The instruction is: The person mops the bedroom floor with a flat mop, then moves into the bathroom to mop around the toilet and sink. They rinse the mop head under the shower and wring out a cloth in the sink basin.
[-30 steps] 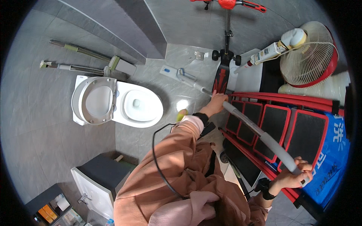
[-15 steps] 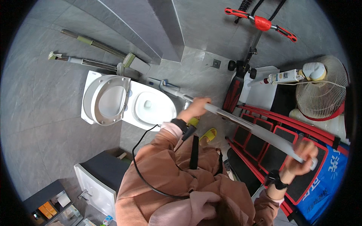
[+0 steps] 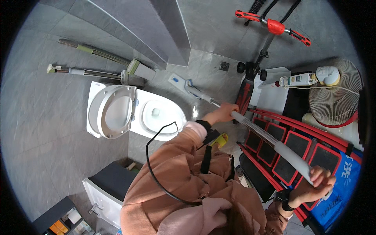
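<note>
Grey tiled floor (image 3: 211, 84) spreads out ahead of the person, narrowed by bulky things on both sides. The folded ladder (image 3: 291, 150), with red rails and black red-edged treads, takes up most of the right side, and the upper part of the mop's pole passes above it. The white toilet (image 3: 138, 119) with its raised lid and seat stands on the left, and the red-and-black scooter (image 3: 246, 92) on the right crowds the floor from that side. Beyond it is a caged fan (image 3: 336, 94); two long-handled cleaning tools (image 3: 100, 73) lean behind the toilet. The mop (image 3: 258, 133) slants across the view, its flat pale head (image 3: 179, 82) down by the floor between toilet and scooter, near each. A yellow slipper (image 3: 222, 140) shows beneath the person. The left hand (image 3: 226, 112) is closed around the pole partway along, its fingers wrapped snugly; the right hand (image 3: 313, 186) is curled about the thick pale grip at the upper end, leaving the tip showing.
</note>
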A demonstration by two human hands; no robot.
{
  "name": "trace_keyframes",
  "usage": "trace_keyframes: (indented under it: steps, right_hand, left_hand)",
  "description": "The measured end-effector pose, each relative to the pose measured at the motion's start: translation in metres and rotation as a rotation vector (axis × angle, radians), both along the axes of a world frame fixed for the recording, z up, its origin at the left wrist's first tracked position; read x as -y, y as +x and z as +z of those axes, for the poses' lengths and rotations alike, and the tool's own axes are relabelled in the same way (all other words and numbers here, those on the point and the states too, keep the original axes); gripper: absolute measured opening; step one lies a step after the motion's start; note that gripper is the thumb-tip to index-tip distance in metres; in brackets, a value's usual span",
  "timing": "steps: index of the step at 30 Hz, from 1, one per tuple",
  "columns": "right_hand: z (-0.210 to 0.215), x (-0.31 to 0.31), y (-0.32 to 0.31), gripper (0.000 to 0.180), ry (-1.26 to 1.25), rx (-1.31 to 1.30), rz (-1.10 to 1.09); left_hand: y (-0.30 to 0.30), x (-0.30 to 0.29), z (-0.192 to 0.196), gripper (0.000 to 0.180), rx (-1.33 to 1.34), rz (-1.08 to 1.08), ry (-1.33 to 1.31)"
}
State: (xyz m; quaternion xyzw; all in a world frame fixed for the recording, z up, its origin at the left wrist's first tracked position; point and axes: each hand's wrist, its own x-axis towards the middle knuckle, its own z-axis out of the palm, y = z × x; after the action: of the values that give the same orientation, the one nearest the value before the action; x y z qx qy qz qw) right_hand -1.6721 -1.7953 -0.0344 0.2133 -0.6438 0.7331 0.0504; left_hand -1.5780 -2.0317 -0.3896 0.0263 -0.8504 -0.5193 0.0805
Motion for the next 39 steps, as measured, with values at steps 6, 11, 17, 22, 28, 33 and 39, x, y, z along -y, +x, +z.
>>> trace_keyframes:
  steps: [6, 11, 17, 22, 28, 33, 39]
  right_hand:
    - [0.021, -0.040, -0.009, 0.037, 0.021, 0.010, -0.011]
    - [0.002, -0.023, -0.009, 0.032, -0.007, -0.033, 0.175]
    - [-0.053, -0.022, 0.006, 0.035, 0.107, -0.061, 0.162]
    - [-0.023, -0.080, 0.009, 0.032, 0.198, -0.082, -0.008]
    - [0.013, -0.127, 0.004, 0.025, 0.187, -0.124, -0.056]
    - [0.011, -0.121, 0.005, 0.034, 0.153, -0.225, 0.029]
    - [-0.056, -0.037, 0.005, 0.035, 0.069, -0.157, 0.090]
  left_hand:
    - [-0.027, -0.003, 0.030, 0.025, 0.134, -0.114, 0.100]
    - [0.003, 0.037, 0.011, 0.028, 0.145, -0.138, 0.038]
    - [0.025, 0.040, -0.050, 0.029, 0.339, -0.069, -0.076]
    - [-0.014, -0.021, -0.045, 0.026, 0.329, -0.184, 0.022]
    - [-0.070, -0.065, -0.003, 0.025, 0.153, -0.269, -0.031]
    - [-0.069, -0.033, 0.013, 0.023, 0.152, -0.367, -0.024]
    - [-0.050, 0.042, -0.025, 0.021, 0.082, -0.039, -0.158]
